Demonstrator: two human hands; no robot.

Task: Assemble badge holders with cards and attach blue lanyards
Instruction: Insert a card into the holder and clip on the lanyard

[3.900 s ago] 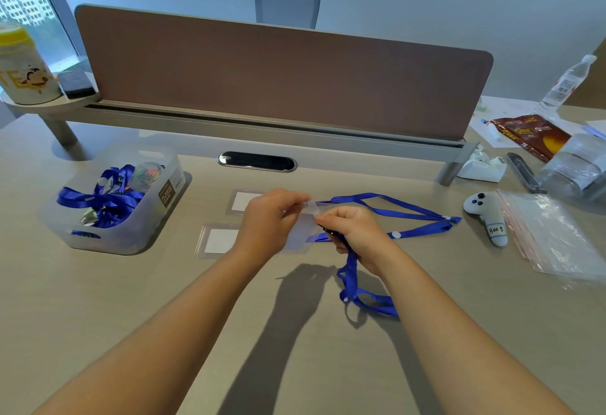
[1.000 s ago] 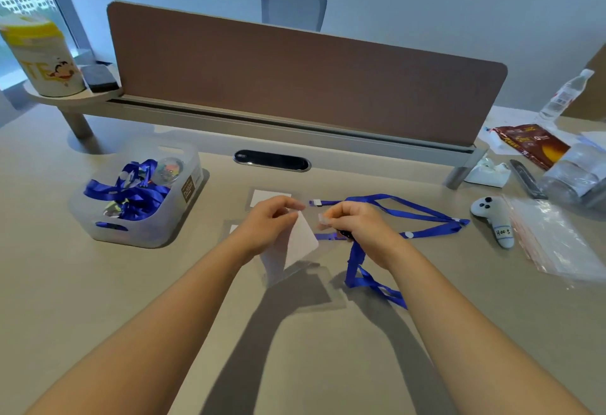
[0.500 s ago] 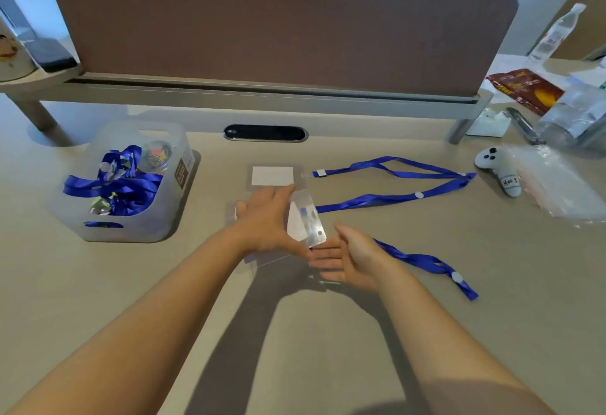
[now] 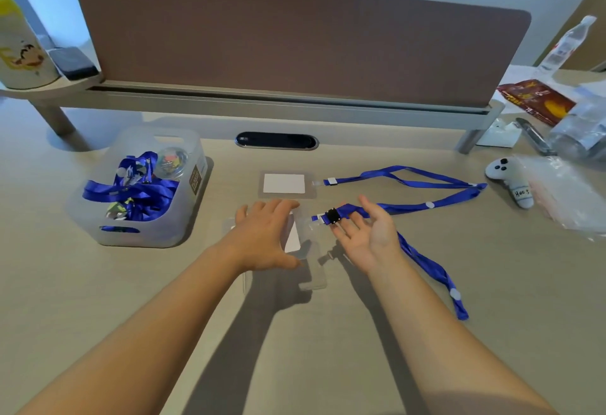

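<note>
My left hand (image 4: 264,234) lies flat, fingers spread, over a clear badge holder with a white card (image 4: 292,238) on the desk. My right hand (image 4: 369,232) is palm up and open, with the black clip (image 4: 333,217) of a blue lanyard (image 4: 426,263) resting across its fingertips. Farther back lies another holder with a white card (image 4: 284,183), joined to a second blue lanyard (image 4: 416,178) that loops to the right. Part of the near holder is hidden under my left hand.
A translucent bin (image 4: 137,188) with several blue lanyards stands at the left. A white controller (image 4: 511,181), plastic bags (image 4: 567,194), a red packet (image 4: 537,101) and a bottle (image 4: 565,43) crowd the right. A brown divider (image 4: 295,40) closes the back.
The holder went from held in the air to lying on the desk. My left hand flattened over it; my right hand turned palm up, the lanyard clip now across its fingers.
</note>
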